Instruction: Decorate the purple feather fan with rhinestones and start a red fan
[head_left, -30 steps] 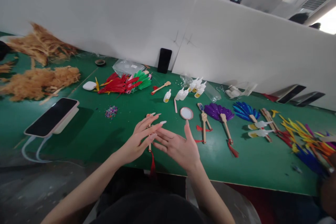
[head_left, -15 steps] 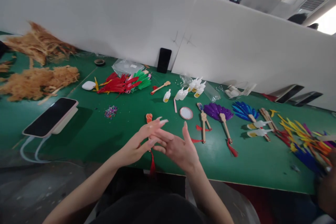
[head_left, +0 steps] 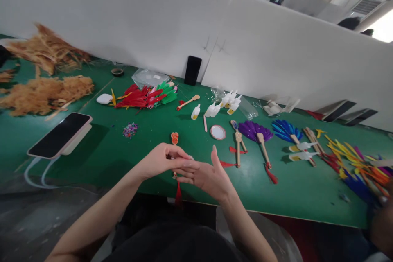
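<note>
My left hand (head_left: 161, 161) is closed, its thumb and fingers pinching the fingers of my right hand. My right hand (head_left: 211, 178) is palm up, its thumb raised and its fingers stretched out toward the left; no object shows in it. Beneath both hands a wooden stick with an orange-covered head (head_left: 175, 138) lies on the green table (head_left: 123, 172), its middle hidden by my fingers. Its red tassel (head_left: 178, 195) hangs over the near edge. A heap of colourful sequins (head_left: 130, 129) is to the left, and a small white dish (head_left: 217, 132) stands beyond my right hand.
Several glue bottles (head_left: 211, 109) stand at the back middle. To the right lie a purple feather fan (head_left: 255, 130) and a blue feather fan (head_left: 284, 129). A phone (head_left: 59, 135) and brown fibre (head_left: 46, 94) occupy the left. Another person's arm (head_left: 382, 227) shows at far right.
My left fingers have curled and drawn down along my right fingers, uncovering more of the orange-covered head. My right hand stays in nearly the same place.
</note>
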The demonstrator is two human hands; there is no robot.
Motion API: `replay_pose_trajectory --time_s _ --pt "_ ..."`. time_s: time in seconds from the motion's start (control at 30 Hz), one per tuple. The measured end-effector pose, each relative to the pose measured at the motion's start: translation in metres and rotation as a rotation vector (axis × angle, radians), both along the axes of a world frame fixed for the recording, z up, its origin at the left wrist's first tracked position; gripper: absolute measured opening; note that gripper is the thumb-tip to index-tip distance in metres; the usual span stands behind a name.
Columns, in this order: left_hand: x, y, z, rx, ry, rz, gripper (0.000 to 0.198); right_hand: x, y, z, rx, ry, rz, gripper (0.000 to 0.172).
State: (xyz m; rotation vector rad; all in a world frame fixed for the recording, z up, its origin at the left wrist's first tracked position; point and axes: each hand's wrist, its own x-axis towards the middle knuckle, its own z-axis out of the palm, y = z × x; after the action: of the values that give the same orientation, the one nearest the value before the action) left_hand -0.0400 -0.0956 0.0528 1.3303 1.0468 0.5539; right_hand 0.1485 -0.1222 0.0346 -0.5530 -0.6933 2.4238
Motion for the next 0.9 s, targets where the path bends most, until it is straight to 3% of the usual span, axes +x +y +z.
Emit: replay_pose_trajectory --time_s 0.1,0.17,0.37,0.5,0.6,0.8,0.9 --pt "0.004 -0.002 -0.005 0.034 0.077 0.068 0.027 -0.003 -0.001 -0.001 -0.002 0.013 -0.001 0.098" --pt "0.003 -0.002 -0.007 0.039 0.071 0.037 0.026 -0.002 -0.001 -0.002 -0.006 -0.016 0.018 0.099" --pt "-0.015 0.002 0.000 0.132 0.018 -0.294 0.027 0.005 0.000 -0.001 -0.022 -0.084 0.075 0.105" --pt "-0.023 0.004 0.005 0.191 0.051 -0.409 0.033 0.006 0.001 0.001 -0.018 -0.079 0.111 0.106" --pt "-0.020 0.001 0.005 0.207 0.067 -0.352 0.032 0.005 0.001 0.001 -0.007 -0.074 0.091 0.105" --pt "-0.002 -0.005 -0.002 0.261 0.091 -0.039 0.023 0.001 -0.003 0.003 0.060 -0.090 0.069 0.098" --pt "-0.003 -0.004 -0.003 0.274 0.098 -0.112 0.023 0.002 -0.003 0.002 0.061 -0.135 0.072 0.104"
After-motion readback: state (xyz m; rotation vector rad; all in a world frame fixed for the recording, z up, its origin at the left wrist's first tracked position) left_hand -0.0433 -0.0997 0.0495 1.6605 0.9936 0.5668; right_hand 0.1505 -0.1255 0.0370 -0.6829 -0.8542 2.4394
